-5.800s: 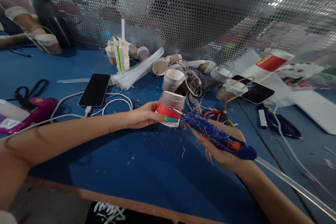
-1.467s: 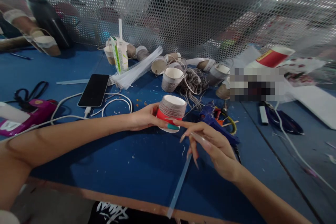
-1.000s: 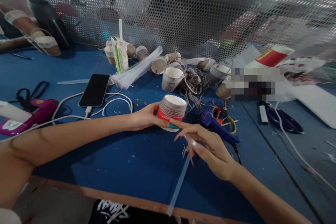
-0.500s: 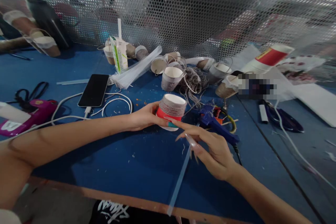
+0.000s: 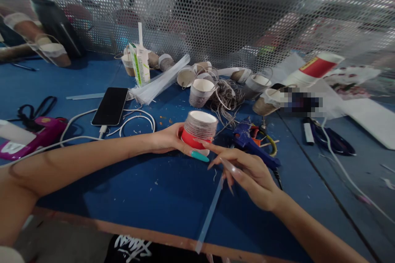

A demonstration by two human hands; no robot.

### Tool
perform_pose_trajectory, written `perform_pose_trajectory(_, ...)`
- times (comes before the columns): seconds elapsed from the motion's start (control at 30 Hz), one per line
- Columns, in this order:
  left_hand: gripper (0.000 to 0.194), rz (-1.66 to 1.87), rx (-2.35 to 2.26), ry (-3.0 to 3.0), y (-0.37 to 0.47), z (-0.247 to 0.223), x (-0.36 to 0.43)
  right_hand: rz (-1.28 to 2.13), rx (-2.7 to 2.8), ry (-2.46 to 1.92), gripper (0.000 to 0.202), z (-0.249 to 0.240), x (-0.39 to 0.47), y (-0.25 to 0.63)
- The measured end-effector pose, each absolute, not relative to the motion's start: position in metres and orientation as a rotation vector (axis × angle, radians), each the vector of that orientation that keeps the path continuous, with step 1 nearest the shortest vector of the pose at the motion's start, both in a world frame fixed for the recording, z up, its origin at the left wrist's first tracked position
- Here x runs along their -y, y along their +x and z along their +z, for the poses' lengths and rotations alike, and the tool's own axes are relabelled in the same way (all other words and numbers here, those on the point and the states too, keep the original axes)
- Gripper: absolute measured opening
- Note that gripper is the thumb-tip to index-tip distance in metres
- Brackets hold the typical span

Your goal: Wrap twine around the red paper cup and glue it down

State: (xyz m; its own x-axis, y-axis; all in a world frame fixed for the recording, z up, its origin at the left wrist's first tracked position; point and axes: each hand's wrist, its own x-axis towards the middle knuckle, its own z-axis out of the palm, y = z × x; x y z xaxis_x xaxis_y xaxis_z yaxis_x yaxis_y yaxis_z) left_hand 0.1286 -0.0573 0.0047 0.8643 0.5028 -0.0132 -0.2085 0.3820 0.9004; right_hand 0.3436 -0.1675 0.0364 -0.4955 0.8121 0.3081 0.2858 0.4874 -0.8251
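Note:
A paper cup (image 5: 200,133) with grey twine wound round its upper part and a red band below stands upright, its white mouth facing up. My left hand (image 5: 174,137) is closed round its left side, the long turquoise thumbnail lying across the front near the base. My right hand (image 5: 247,168) is at the cup's right side. Its index fingertip touches the red band, while the thumb and other fingers stay apart with nothing visible between them. Behind that hand lies a blue glue gun (image 5: 254,141). A long translucent glue stick (image 5: 208,218) runs from beneath the fingers to the table's front edge.
Behind the cup are a twine-wrapped cup (image 5: 201,95), a tangle of grey twine (image 5: 226,98) and a bundle of glue sticks (image 5: 163,80). A phone (image 5: 110,106) with a white cable (image 5: 138,117) lies left. Dark-handled scissors (image 5: 335,141) lie right. A perforated metal screen (image 5: 197,12) closes the back.
The cup has turned slightly and shifted a little left. My left thumb has moved lower on its front, so the whole turquoise nail shows. My right index finger stays against the red band.

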Motion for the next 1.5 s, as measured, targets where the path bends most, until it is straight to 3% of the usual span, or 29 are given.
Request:
perform_pose_trajectory(0.23, 0.054, 0.429, -0.189, 1.036, 0.129, 0.006, 0.057, 0.842, 1.83, -0.868, 0.029, 0.036, 0.169, 0.346)
perform_pose_trajectory(0.6, 0.055, 0.363, -0.157, 0.95, 0.126, 0.002, 0.054, 1.082, 1.393, -0.881, 0.034, 0.044, 0.167, 0.346)
perform_pose_trajectory(1.1, 0.053, 0.371, -0.208, 0.952, 0.129, 0.006, 0.056, 0.903, 1.706, -0.933, 0.03, 0.038, 0.173, 0.342)
perform_pose_trajectory(1.4, 0.05, 0.434, -0.309, 0.999, 0.131, 0.009, 0.061, 1.006, 1.884, -0.938, 0.027, 0.035, 0.171, 0.346)
perform_pose_trajectory(1.5, 0.05, 0.465, -0.332, 0.994, 0.131, 0.009, 0.06, 0.819, 1.894, -0.959, 0.034, 0.038, 0.172, 0.351)
